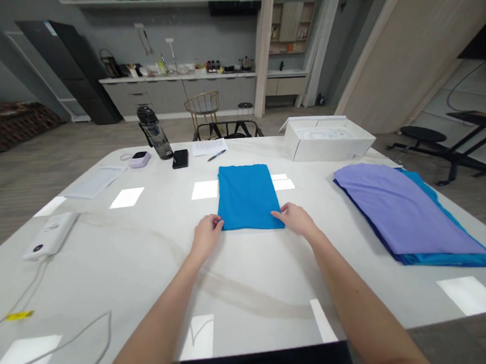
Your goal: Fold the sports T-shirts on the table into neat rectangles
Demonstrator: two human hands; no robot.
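A bright blue folded cloth [249, 195] lies flat on the white table in front of me, roughly a rectangle. At its near left corner, my left hand [207, 234] is closed, with thumb and fingertips pinching the edge. My right hand [299, 219] grips the near right corner, its thumb resting on top of the fabric. To the right is a loose stack of larger cloths, with a purple cloth [405, 208] on top and blue ones [426, 184] showing beneath it.
An open white box [327, 139] stands at the back right. Along the back left are a water bottle [155, 133], a black phone [180, 159], papers [95, 181] and a pen [216, 155]. A white power strip [51, 236] with a cable [87, 334] lies left.
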